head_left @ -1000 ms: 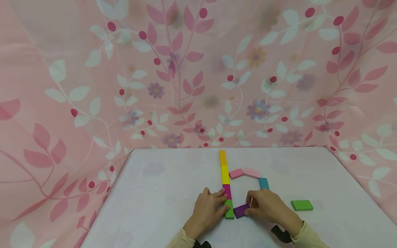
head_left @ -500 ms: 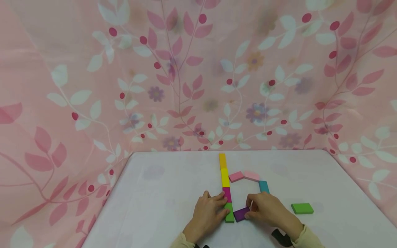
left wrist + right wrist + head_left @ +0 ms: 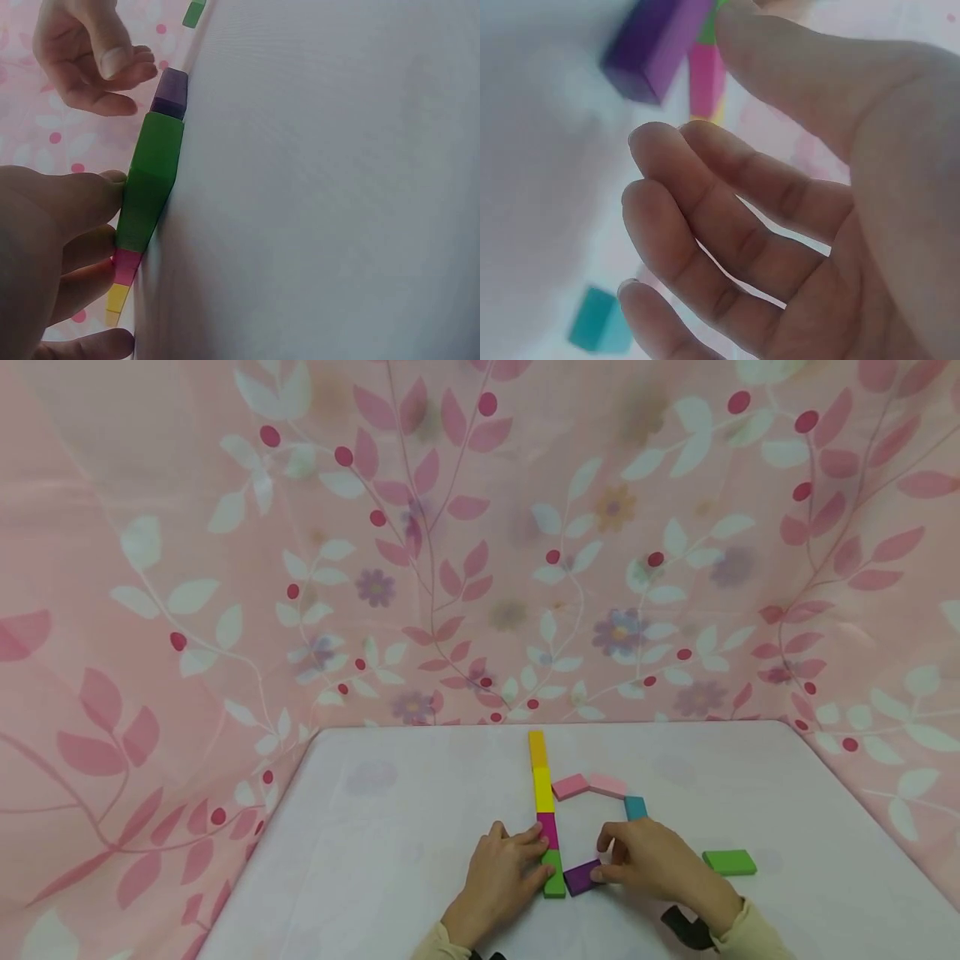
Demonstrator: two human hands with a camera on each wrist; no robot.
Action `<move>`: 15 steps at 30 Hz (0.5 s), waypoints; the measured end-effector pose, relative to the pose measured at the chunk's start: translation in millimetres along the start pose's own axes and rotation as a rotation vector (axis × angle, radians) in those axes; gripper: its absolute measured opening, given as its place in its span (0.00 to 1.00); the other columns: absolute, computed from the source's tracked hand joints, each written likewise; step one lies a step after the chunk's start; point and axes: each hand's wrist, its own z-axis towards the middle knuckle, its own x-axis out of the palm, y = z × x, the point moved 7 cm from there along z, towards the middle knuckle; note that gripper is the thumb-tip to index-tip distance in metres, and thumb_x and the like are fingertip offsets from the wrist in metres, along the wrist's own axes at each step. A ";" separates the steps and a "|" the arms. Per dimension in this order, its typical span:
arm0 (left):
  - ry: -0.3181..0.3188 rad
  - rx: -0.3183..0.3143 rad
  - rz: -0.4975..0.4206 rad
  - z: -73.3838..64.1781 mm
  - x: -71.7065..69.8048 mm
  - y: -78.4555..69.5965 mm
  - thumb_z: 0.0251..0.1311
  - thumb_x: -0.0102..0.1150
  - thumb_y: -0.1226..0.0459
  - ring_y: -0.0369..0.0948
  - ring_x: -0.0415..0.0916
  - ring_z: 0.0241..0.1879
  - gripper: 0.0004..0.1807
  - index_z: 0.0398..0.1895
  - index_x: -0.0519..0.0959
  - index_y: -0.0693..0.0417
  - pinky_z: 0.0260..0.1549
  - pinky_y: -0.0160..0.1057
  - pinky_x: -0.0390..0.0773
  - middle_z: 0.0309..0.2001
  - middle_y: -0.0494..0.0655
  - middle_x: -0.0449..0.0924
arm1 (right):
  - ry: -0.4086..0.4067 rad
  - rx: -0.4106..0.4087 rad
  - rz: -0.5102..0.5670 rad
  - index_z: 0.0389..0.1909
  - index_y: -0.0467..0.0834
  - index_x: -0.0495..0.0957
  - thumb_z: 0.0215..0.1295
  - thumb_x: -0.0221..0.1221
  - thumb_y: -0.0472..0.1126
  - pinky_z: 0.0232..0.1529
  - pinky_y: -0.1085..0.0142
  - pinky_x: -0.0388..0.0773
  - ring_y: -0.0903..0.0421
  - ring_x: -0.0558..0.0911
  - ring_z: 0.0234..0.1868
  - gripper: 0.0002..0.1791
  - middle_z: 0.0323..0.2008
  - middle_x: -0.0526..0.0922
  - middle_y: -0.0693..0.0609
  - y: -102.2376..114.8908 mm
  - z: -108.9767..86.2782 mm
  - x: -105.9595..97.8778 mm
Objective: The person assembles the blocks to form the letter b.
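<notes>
On the white table, orange, yellow, magenta and green blocks form a straight column. My left hand rests along its near left side, fingertips touching the magenta and green blocks. A purple block lies slanted beside the green block's right side. Over its right end is my right hand; the thumb is at the block, while the other fingers are loosely bent and apart from it, as the right wrist view shows. Two pink blocks and a blue block, partly hidden by that hand, curve around from the column.
A loose green block lies to the right of the right hand. Black straps show near the wrists. A pink floral cloth hangs behind the table's far edge.
The right index finger has lifted slightly away from the purple block, which keeps its place. My left hand stays on the column. The whole head view has shifted a little.
</notes>
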 end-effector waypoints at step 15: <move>-0.033 0.042 0.033 0.4 2.3 1.7 0.62 0.74 0.48 0.35 0.58 0.31 0.22 0.58 0.89 0.42 0.28 0.29 0.54 0.62 0.38 0.86 | -0.158 0.186 -0.137 0.50 0.41 0.86 0.64 0.71 0.60 0.35 0.54 0.83 0.56 0.85 0.35 0.28 0.35 0.89 0.53 -58.3 -28.6 -68.9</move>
